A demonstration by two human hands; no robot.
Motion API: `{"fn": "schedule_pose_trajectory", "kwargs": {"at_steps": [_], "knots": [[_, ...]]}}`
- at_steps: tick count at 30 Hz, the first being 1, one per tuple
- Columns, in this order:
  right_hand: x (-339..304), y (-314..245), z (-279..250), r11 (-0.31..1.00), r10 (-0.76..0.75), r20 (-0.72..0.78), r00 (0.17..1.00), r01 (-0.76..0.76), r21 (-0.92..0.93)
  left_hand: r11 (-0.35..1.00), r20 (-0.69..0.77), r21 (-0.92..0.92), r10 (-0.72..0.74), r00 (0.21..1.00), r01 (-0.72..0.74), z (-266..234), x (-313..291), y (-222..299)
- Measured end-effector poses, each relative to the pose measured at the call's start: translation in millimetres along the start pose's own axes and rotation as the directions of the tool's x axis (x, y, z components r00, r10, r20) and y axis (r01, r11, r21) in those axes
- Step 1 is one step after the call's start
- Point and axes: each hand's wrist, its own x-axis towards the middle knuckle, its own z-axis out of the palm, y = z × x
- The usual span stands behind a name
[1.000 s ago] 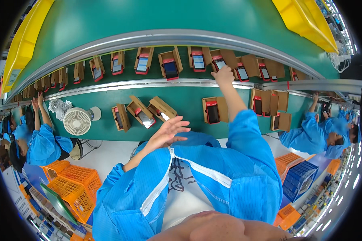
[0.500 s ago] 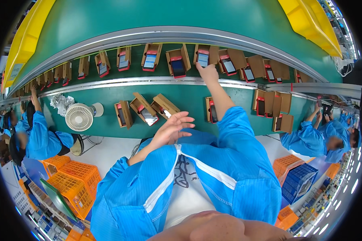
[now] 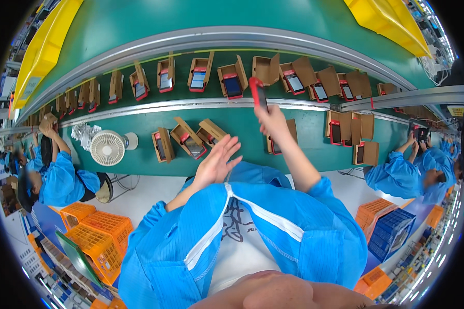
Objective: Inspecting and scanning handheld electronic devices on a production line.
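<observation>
My right hand [image 3: 274,122] grips a red and black handheld terminal [image 3: 258,93] by its lower end, tilted up over the metal rail. Just beyond it, an open cardboard box [image 3: 265,70] shows no device inside. My left hand [image 3: 216,160] is held in front of my chest with its fingers stretched out, holding nothing. Near it, on the green bench, are open boxes with terminals, the closest being a cardboard box [image 3: 211,132]. Beneath my right forearm, another box [image 3: 291,130] with a red-edged terminal is partly hidden.
Between the metal rails [image 3: 191,105] runs a row of open boxes with terminals. A white fan [image 3: 107,148] and crumpled plastic [image 3: 84,134] stand left on the green bench [image 3: 242,123]. More boxes [image 3: 365,153] lie right. Co-workers sit on both sides; orange crates [image 3: 100,234] stand behind left.
My right hand has lifted the terminal out of its box in the row and drawn it back toward me. My left hand has shifted slightly left and down, fingers still spread.
</observation>
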Motion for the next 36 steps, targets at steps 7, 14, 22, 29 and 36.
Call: {"fn": "schedule_pose_trajectory", "kwargs": {"at_steps": [7,14,22,29,36], "knots": [[-162.4,-4.7,8.6,0.675,-0.560,0.137,0.817,0.546,-0.495,0.993,0.011,-0.095,-0.067,0.998,0.067,57.4,-15.2,-9.0],[-168.4,4.9,-10.5,0.781,-0.441,0.354,0.825,0.159,0.603,0.982,0.222,-0.063,-0.160,0.962,0.178,58.5,-47.5,-18.0],[-187.0,3.1,-13.3,0.774,-0.503,0.319,0.803,0.256,0.579,0.980,0.121,0.122,-0.172,0.978,0.158,80.8,-66.4,-15.0],[-191.1,4.0,-11.4,0.786,-0.472,0.264,0.841,0.266,0.558,0.978,0.176,0.142,-0.175,0.969,0.151,84.7,-68.7,-19.0],[-191.1,1.7,-10.2,0.791,-0.458,0.244,0.855,0.267,0.551,0.972,0.155,0.152,-0.200,0.968,0.177,84.7,-66.1,-17.7]]}}
